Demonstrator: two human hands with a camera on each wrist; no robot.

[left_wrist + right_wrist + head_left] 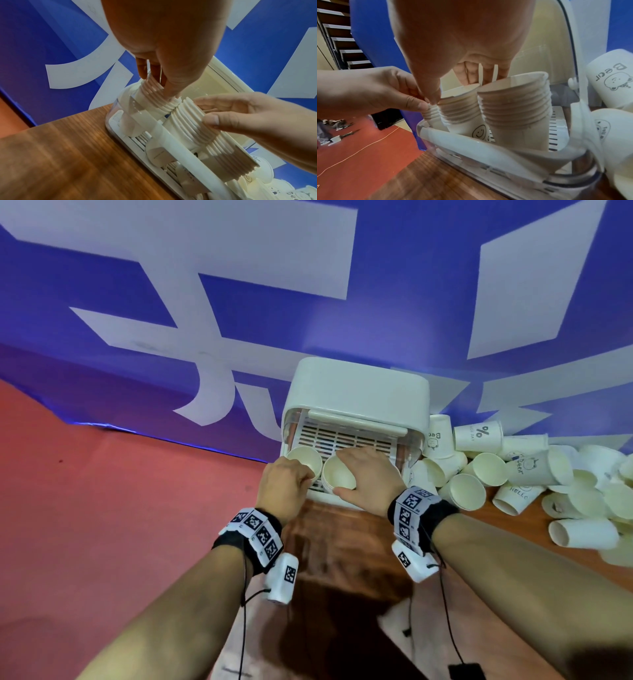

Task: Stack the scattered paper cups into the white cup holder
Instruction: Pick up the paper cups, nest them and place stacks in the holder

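Note:
The white cup holder (356, 402) stands open at the table's far edge, with stacks of white paper cups upright on its slatted tray. My left hand (310, 475) grips the rims of the leftmost stack (154, 94), fingers inside and thumb outside. My right hand (366, 474) curls round the stack beside it (337, 472), thumb on the near side and fingers behind. In the right wrist view that stack (458, 108) carries a smiley face, and a third stack (513, 108) stands to its right. Loose cups (513, 474) lie heaped right of the holder.
The wooden table (342, 559) runs toward me, with its left edge close beside the holder. A blue banner (205, 302) hangs right behind the holder. Red floor (102, 508) lies to the left. Printed cups (616, 81) press against the holder's right wall.

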